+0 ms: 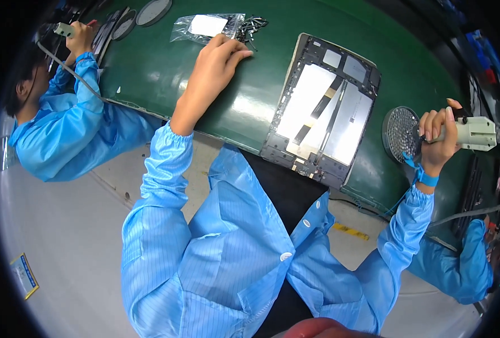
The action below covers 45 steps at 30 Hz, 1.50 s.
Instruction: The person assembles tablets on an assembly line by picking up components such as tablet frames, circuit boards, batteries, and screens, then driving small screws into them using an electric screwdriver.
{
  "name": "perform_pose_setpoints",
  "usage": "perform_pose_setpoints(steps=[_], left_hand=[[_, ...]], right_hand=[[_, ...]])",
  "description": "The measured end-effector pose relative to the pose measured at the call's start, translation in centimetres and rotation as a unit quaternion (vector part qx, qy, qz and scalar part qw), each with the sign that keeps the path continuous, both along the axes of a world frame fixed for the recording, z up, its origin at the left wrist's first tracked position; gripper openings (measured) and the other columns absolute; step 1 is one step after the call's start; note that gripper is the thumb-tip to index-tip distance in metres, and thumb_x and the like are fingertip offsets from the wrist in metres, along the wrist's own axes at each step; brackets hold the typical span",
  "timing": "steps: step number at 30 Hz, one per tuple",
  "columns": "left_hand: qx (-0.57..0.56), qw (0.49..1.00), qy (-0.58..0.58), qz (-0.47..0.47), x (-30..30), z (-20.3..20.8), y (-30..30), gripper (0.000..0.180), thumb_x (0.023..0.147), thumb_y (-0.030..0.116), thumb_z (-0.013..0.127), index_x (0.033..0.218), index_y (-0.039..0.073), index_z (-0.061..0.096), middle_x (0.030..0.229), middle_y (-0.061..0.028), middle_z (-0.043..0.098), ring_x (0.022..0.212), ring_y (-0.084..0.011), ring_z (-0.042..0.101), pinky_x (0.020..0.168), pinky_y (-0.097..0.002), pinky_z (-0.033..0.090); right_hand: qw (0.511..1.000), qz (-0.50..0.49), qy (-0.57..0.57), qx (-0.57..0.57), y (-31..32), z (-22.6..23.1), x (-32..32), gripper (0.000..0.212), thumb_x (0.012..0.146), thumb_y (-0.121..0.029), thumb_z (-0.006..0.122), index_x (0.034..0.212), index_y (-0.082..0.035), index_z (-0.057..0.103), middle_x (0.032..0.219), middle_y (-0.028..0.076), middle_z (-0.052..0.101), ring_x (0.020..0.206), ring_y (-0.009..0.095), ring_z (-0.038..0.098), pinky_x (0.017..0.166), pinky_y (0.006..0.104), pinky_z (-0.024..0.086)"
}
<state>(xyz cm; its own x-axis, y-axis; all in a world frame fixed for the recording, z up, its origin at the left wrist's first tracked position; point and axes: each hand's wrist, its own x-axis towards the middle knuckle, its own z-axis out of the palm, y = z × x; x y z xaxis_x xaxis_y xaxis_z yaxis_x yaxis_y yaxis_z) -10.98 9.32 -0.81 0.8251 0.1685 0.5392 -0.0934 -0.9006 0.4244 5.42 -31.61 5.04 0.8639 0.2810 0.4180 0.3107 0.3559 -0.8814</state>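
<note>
My left hand hovers over the table beside a loose pile of small black parts. Its thumb and fingers are pinched together, and what they hold, if anything, is too small to make out. My right hand, with a blue strap at the wrist, grips a pale electric screwdriver held roughly sideways. Just left of that hand sits a round dish with a grid of small pieces or holes. Between my hands lies an opened tablet, showing silver battery panels, dark flex cables and a black frame.
A clear plastic bag with a white label lies by the pile. Two round dishes stand at the far left. Co-workers in blue sit at the left and right. A grey cable runs at right; the green table ends before me.
</note>
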Motion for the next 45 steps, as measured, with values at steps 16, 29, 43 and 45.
perform_pose_setpoints(steps=[16, 29, 43, 45], left_hand=[[-0.505, 0.848, 0.004, -0.161, 10.6, 1.8, -3.6, 0.028, 0.098, 0.016, 0.074, 0.116, -0.005, 0.068, 0.099, -0.0115, 0.075, 0.086, -0.0143, 0.071, 0.079, -0.0259, 0.057], [-0.214, 0.948, 0.171, -0.164, 12.4, 0.0, -2.1, 0.031, 0.095, 0.030, 0.076, 0.117, 0.009, 0.079, 0.113, -0.0111, 0.078, 0.097, -0.0212, 0.074, 0.090, -0.0309, 0.057], [-0.254, 0.911, 0.283, -0.158, 11.3, 5.7, -4.2, 0.029, 0.093, 0.021, 0.079, 0.112, -0.001, 0.078, 0.093, -0.0088, 0.079, 0.080, -0.0116, 0.066, 0.073, -0.0267, 0.053], [-0.244, 0.914, 0.284, -0.158, 11.4, 5.5, -4.2, 0.029, 0.093, 0.020, 0.078, 0.113, -0.001, 0.077, 0.094, -0.0088, 0.079, 0.080, -0.0118, 0.066, 0.073, -0.0268, 0.053]], right_hand=[[1.000, -0.016, -0.001, -0.008, 0.5, 0.4, -0.8, 0.029, 0.100, -0.008, 0.052, 0.125, 0.007, 0.053, 0.056, -0.001, 0.035, 0.044, 0.010, 0.037, 0.045, 0.0301, 0.037], [1.000, -0.015, 0.003, -0.008, 0.4, 0.6, -0.5, 0.030, 0.099, -0.009, 0.054, 0.124, 0.008, 0.054, 0.056, 0.000, 0.036, 0.044, 0.010, 0.037, 0.045, 0.0304, 0.037], [1.000, -0.013, -0.006, -0.026, 0.2, 0.4, -0.5, 0.032, 0.099, -0.009, 0.051, 0.126, 0.009, 0.053, 0.057, 0.000, 0.036, 0.045, 0.011, 0.037, 0.046, 0.0307, 0.037], [1.000, -0.009, -0.006, -0.008, 0.2, 0.3, -0.5, 0.030, 0.099, -0.007, 0.052, 0.125, 0.009, 0.054, 0.056, 0.001, 0.037, 0.045, 0.011, 0.038, 0.046, 0.0314, 0.037]])
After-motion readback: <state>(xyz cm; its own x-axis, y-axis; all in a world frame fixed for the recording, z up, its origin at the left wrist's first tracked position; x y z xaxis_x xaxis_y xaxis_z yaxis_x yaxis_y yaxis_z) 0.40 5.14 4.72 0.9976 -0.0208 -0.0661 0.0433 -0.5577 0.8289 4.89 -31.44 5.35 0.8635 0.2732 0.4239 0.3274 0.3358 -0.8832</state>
